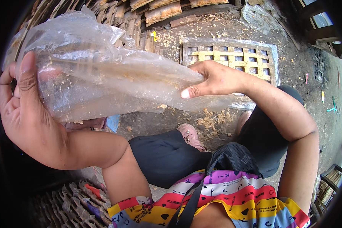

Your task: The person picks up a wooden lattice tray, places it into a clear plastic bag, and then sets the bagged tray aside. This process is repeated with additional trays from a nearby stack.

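A clear plastic bag, crumpled and dusted with pale crumbs, is stretched between my two hands above my lap. My left hand grips its left end, thumb on the near side and fingers curled at the edge, partly behind the plastic. My right hand pinches the narrower right end, its thumb lying along the film. What the bag holds, if anything, cannot be made out through the cloudy plastic. Behind my right hand, a wooden lattice frame with yellow strips lies on the ground over plastic sheeting.
Stacked slatted pieces stand at the far side, with more stacked pieces at the lower left. Crumbs litter the ground around my pink shoe. Crumpled plastic sheeting lies at the far right, and a dark rack stands at the right edge.
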Demonstrator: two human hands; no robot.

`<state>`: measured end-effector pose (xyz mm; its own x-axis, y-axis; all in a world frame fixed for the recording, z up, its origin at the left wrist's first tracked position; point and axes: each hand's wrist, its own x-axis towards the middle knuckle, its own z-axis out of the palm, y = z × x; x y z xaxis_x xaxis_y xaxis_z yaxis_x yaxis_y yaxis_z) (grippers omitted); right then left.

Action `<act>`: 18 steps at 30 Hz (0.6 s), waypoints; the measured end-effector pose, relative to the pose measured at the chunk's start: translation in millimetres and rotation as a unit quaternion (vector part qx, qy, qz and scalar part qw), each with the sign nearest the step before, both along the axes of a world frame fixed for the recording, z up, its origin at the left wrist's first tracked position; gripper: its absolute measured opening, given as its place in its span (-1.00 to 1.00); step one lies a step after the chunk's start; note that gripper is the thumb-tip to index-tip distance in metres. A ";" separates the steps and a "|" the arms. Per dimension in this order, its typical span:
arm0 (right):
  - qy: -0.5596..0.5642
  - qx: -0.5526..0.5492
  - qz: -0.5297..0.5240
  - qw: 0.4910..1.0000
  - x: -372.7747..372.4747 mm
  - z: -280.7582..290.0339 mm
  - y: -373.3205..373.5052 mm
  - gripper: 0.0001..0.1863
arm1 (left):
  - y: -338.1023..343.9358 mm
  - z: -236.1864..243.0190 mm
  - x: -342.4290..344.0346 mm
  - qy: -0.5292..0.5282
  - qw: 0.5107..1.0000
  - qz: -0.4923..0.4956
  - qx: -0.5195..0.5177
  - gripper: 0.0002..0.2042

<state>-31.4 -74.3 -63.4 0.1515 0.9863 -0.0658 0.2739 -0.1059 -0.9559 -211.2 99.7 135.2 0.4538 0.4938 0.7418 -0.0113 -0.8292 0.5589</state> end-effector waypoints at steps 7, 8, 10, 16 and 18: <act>-0.082 -0.062 0.005 0.995 -4.1 -18.7 10.1 -0.54 | 3.7 5.4 -8.8 -0.032 0.994 0.101 0.013 -0.65; -0.087 -0.075 0.018 0.993 -1.7 -21.8 8.9 -0.55 | 2.3 7.2 -9.2 -0.051 0.994 0.101 0.011 -0.68; -0.097 -0.102 0.049 0.989 2.9 -28.4 7.0 -0.55 | -0.4 9.1 -12.3 -0.092 0.991 0.097 0.009 -0.76; -0.106 -0.014 0.082 0.991 2.6 -23.9 -5.3 -0.58 | 7.1 11.8 -27.5 -0.086 0.995 0.048 -0.007 -0.82; 0.046 0.072 0.038 0.996 -15.4 -1.7 2.2 -0.59 | -4.2 9.0 -20.4 -0.062 0.997 0.031 -0.035 -0.82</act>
<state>-46.9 -72.1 -65.0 0.0767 0.9948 0.0671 0.1857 0.0519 -0.9812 -231.6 95.5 144.2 0.3273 0.5699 0.7537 -0.0346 -0.7899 0.6123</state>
